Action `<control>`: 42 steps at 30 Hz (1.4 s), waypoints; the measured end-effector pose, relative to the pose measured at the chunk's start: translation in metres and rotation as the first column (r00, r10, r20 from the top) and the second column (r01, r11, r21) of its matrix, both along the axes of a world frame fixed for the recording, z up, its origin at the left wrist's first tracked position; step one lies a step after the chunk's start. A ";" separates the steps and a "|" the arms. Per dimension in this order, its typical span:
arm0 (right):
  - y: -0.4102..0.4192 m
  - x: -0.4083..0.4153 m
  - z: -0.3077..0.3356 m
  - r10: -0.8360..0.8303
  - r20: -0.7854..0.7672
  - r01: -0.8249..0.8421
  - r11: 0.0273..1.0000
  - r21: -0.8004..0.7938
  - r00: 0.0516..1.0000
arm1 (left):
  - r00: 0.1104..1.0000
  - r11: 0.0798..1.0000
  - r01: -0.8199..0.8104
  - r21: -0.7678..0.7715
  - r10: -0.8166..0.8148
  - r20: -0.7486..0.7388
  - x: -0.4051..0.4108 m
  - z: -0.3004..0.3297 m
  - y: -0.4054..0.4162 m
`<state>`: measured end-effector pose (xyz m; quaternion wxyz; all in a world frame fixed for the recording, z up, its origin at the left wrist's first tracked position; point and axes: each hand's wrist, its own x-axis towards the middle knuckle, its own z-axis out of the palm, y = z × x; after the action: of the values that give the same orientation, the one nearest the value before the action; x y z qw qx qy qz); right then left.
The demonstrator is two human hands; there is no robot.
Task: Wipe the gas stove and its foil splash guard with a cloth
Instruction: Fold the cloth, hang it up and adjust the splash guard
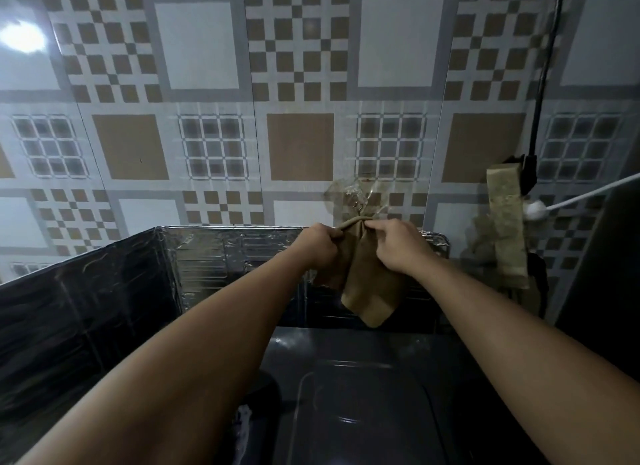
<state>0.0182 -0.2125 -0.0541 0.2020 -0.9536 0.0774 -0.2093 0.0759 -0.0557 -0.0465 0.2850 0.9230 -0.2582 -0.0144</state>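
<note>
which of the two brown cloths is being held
The cloth over the foil splash guard, gripped by both hands; the other cloth hangs untouched at right.

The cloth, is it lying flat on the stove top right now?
No, the cloth hangs in the air, gripped by left hand and right hand.

You have one view only, from the camera on your head. It faces forward and a little down, close to the foil guard (214, 253) and the tiled wall (298, 83), with your forearms reaching in from below.
</note>
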 end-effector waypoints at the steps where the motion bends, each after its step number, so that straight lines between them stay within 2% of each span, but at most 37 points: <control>1: 0.001 -0.002 0.003 -0.011 -0.034 0.011 1.000 -0.003 0.999 | 0.999 1.000 0.026 0.018 -0.025 -0.032 -0.001 0.001 0.004; 3: 0.005 -0.008 0.011 -0.059 -0.063 0.056 0.998 -0.041 0.996 | 0.996 0.999 0.046 0.022 -0.044 -0.083 -0.001 0.002 0.017; 6: 0.017 -0.015 0.025 -0.120 0.073 0.127 0.988 -0.092 0.990 | 0.998 1.000 -0.020 -0.007 0.020 -0.060 0.000 0.009 0.048; 8: 0.035 -0.015 0.032 -0.087 0.119 0.096 0.993 -0.072 0.989 | 0.996 0.996 -0.085 -0.005 0.085 -0.012 -0.001 0.017 0.077; 11: 0.070 -0.002 0.037 0.051 0.126 -0.045 0.998 -0.053 0.991 | 0.976 0.978 -0.205 0.034 0.201 0.084 0.002 0.029 0.129; 16: 0.135 0.030 0.035 0.248 -0.023 -0.249 0.962 -0.109 0.968 | 0.880 0.895 -0.440 0.078 0.412 0.239 0.003 0.038 0.224; 21: 0.171 0.064 0.018 0.233 -0.108 -0.250 0.950 -0.189 0.967 | 0.790 0.789 -0.592 0.164 0.528 0.311 0.004 0.033 0.300; 25: 0.181 0.083 0.009 0.085 -0.051 -0.098 0.931 -0.350 0.995 | 0.798 0.771 -0.595 0.228 0.531 0.285 0.004 0.026 0.323; 28: 0.184 0.090 0.005 0.030 0.024 -0.020 0.930 -0.368 0.999 | 0.807 0.776 -0.586 0.232 0.533 0.254 0.006 0.021 0.329; 31: 0.181 0.093 0.006 0.060 0.040 -0.046 0.955 -0.293 0.997 | 0.816 0.791 -0.577 0.204 0.546 0.193 0.008 0.022 0.325; 37: 0.171 0.096 0.012 0.075 0.071 -0.056 0.968 -0.243 0.995 | 0.864 0.863 -0.502 0.049 0.503 -0.009 0.016 0.038 0.304; 42: 0.174 0.094 0.003 0.105 0.011 -0.099 0.961 -0.258 0.994 | 0.836 0.845 -0.534 0.018 0.531 -0.139 0.017 0.021 0.299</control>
<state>0.1126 -0.0389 -0.0512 0.0879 -0.9718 -0.0021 -0.2188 0.0930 0.2436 -0.0258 0.3050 0.9519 0.0286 0.0042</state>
